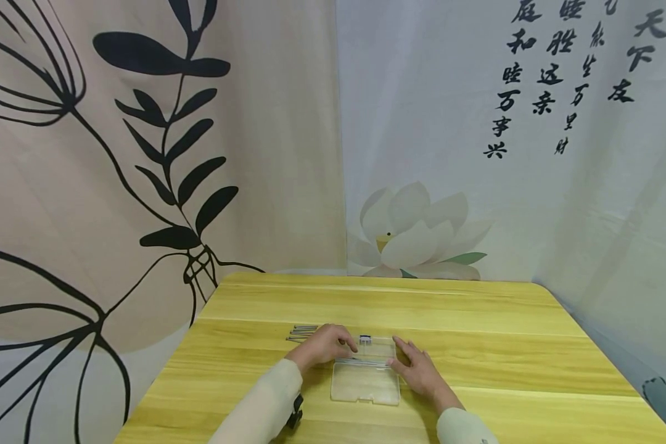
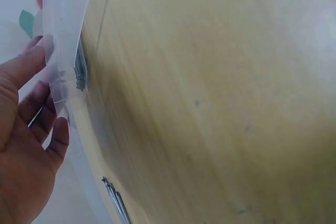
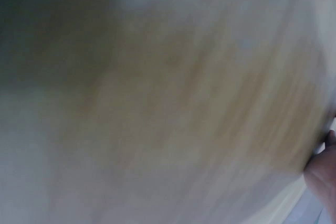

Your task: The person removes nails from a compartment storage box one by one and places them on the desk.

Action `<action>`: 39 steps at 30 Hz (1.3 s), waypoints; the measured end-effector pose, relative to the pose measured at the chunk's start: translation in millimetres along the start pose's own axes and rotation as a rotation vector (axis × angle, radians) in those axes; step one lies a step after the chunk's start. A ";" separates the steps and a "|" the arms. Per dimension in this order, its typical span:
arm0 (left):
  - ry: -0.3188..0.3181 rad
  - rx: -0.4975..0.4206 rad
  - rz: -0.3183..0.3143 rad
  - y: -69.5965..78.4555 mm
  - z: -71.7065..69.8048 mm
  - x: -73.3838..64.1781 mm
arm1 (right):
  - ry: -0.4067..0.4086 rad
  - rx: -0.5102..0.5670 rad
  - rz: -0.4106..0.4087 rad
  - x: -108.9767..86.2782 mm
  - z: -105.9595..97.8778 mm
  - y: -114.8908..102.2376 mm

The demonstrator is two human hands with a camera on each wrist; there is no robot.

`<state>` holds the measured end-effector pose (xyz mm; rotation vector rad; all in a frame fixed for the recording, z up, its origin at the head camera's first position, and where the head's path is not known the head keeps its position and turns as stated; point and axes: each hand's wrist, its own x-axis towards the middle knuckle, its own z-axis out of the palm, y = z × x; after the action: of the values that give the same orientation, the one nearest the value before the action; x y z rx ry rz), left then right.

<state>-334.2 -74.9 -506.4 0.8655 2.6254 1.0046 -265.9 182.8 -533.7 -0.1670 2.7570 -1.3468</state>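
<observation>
A clear plastic box point(image 1: 377, 350) lies open on the wooden table, its flat lid point(image 1: 365, 383) folded out toward me. My left hand point(image 1: 328, 344) reaches over the box's left side, fingers loosely bent; its thumb overlaps the clear wall point(image 2: 65, 30) in the left wrist view. Several thin grey nail-like metal pieces point(image 2: 80, 72) show through that wall. At the box's right edge, my right hand point(image 1: 420, 372) holds it, forefinger at the back corner and thumb near the hinge. The right wrist view is blurred, with only part of that hand at its edge.
Several more long nail-like metal pieces point(image 1: 302, 332) lie on the table point(image 1: 505, 357), left of the box behind my left hand. A small dark blue and white piece point(image 1: 364, 339) shows at the box's back. Printed curtains point(image 1: 283, 154) hang behind the table's far edge.
</observation>
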 end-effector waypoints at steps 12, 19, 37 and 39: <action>-0.056 0.036 0.047 -2.7 -2.6 8.4 | 0.005 0.006 -0.008 0.0 3.6 1.0; -0.068 0.249 0.126 -1.1 -1.1 11.4 | 0.001 0.004 -0.005 0.4 3.6 -0.7; -0.036 0.104 0.085 -1.3 -1.9 12.5 | 0.006 -0.004 0.015 -0.9 1.2 -2.6; -0.027 0.061 0.081 -1.8 -3.5 12.5 | 0.001 -0.001 0.017 -0.9 0.6 -2.9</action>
<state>-346.5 -70.5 -504.7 0.9996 2.6298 0.9294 -264.7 180.7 -531.8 -0.1424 2.7538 -1.3411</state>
